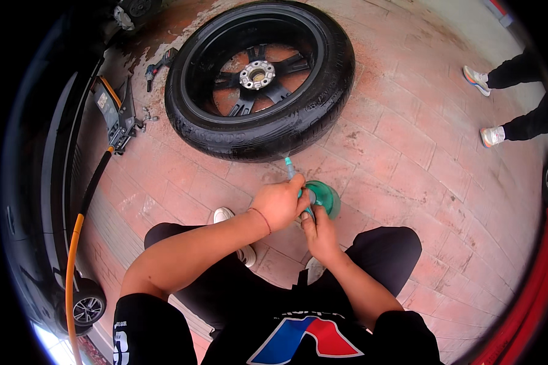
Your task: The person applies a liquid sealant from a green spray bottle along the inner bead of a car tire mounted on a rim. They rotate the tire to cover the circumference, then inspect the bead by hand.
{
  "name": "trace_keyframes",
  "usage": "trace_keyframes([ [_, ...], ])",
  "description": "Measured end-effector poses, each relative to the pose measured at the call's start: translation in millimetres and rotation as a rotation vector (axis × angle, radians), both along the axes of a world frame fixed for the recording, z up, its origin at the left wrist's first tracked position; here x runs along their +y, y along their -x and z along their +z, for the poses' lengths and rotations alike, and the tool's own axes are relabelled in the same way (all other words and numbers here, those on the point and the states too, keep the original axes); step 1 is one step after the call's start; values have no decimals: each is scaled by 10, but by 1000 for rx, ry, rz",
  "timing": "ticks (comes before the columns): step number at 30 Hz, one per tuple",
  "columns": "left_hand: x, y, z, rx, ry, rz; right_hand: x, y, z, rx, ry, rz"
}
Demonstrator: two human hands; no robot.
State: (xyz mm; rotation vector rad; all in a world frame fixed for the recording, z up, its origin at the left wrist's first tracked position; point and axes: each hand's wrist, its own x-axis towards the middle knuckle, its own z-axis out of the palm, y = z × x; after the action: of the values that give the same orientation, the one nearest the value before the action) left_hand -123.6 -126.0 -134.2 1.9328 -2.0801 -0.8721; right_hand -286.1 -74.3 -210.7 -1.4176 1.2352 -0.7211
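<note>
Low in front of me, over the paving, is a green translucent spray bottle [327, 196] with a teal nozzle tip that points away toward the tire. My left hand [280, 202] is closed around its upper part, just behind the nozzle. Close by, my right hand [321, 234] has its fingers closed at the bottle's neck, the thumb pressed on it; part of the bottle is hidden by both hands. Beyond the nozzle a large black tire on a dark alloy wheel [258, 112] lies flat on the ground, its surface shiny and wet-looking.
A floor jack [115, 115] with a black-and-orange handle [78, 237] stands beside a black car [42, 182] at left. Lug nuts [149, 120] and a cordless impact wrench [159, 68] lie nearby. A person's legs [523, 115] are at right, above a red vehicle [529, 304].
</note>
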Motion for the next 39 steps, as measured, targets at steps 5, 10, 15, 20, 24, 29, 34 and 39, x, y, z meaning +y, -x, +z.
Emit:
trace_keyframes([
  [5, -296, -210, 451, 269, 62, 122, -33, 138, -130, 114, -95, 75],
  [10, 248, -419, 366, 119, 86, 233, -6, -38, -261, 244, -60, 215],
  [15, 479, -503, 91, 30, 31, 390, 217, -278, -249, 113, -68, 265],
  [20, 989, -842, -53, 17, -92, 441, 435, -851, -49, -71, -159, 373],
  [24, 611, -1211, 559, 89, -3, 439, 451, -915, -408, -42, -220, 345],
  [29, 900, -1191, 198, 53, 126, 625, 600, -1118, -337, 38, -277, 261],
  [34, 1201, -1444, -616, 177, 81, 590, 752, -1411, -394, 93, -212, 219],
  [39, 1316, -1526, 150, 215, 624, 421, 701, -2059, -134, 67, -228, -17],
])
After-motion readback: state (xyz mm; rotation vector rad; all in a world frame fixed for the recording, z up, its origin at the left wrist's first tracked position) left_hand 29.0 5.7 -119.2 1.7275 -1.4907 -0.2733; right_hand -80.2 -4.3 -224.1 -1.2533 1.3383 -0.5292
